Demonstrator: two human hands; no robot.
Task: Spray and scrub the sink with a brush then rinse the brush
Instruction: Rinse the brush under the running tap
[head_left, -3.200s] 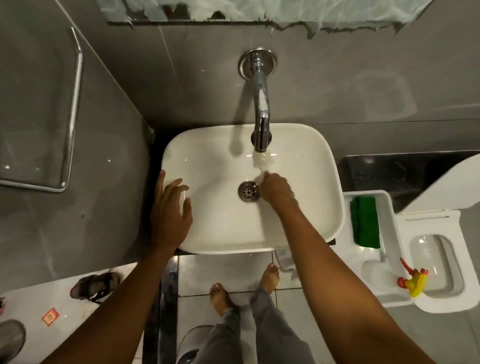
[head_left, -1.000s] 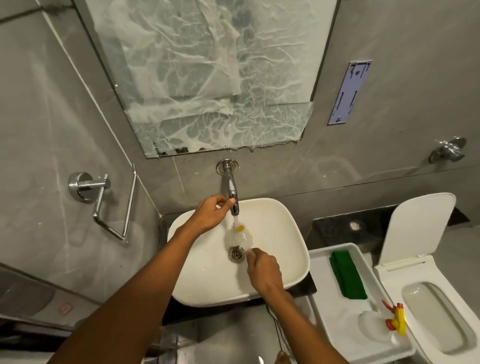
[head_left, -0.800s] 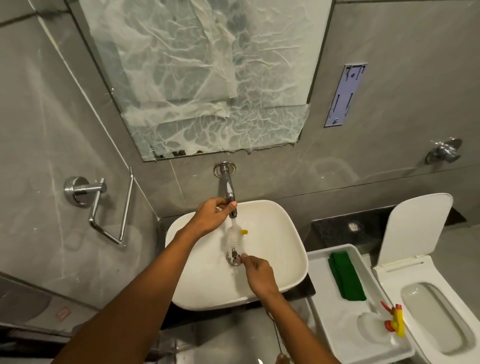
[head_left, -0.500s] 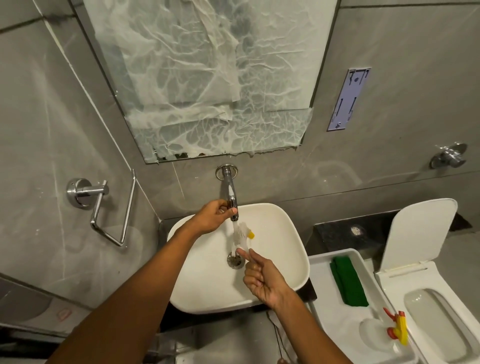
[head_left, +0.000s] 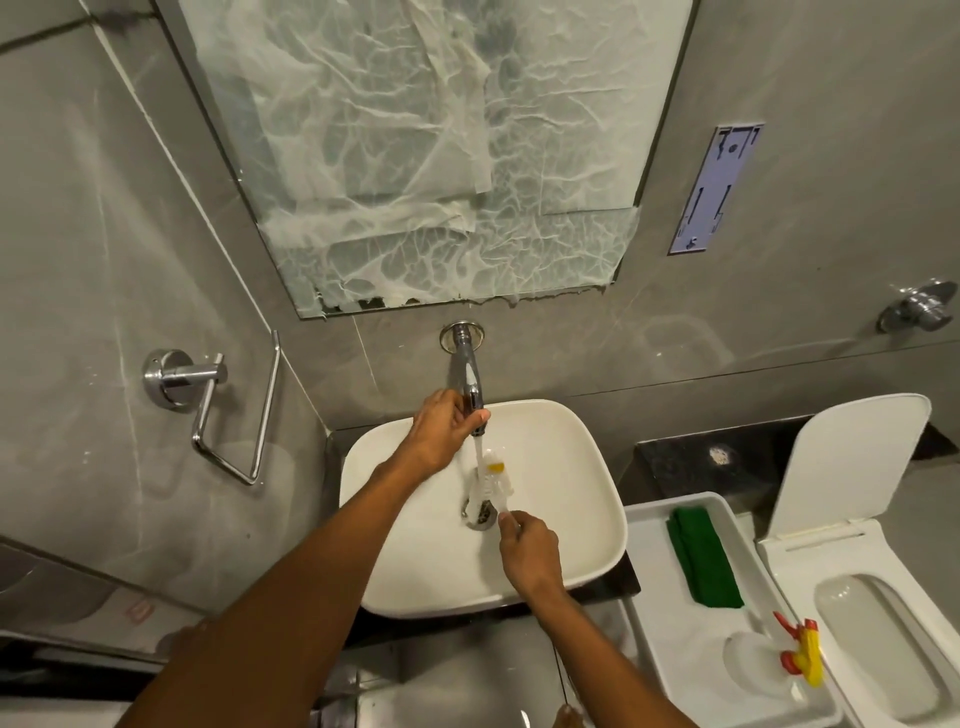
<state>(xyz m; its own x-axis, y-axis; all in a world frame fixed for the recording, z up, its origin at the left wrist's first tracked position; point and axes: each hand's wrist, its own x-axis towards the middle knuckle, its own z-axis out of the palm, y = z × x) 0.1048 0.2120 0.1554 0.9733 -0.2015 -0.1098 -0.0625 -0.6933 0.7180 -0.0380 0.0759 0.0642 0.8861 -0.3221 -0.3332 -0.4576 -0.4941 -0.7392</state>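
I find the white sink (head_left: 415, 571) at lower centre of the frame, with the tap (head_left: 470, 382) above it running a stream onto the brush (head_left: 493, 480), which sits just above the drain. My left hand (head_left: 441, 434) is wrapped around the tap's spout end, fingers closed on it. My right hand (head_left: 527, 553) pinches the brush handle, fingers closed tight. I judge the rinse step in hand, scrubbing seemingly done. Next move calls for shutting the tap and parking the brush, probably in the tray (head_left: 654, 587) at lower right.
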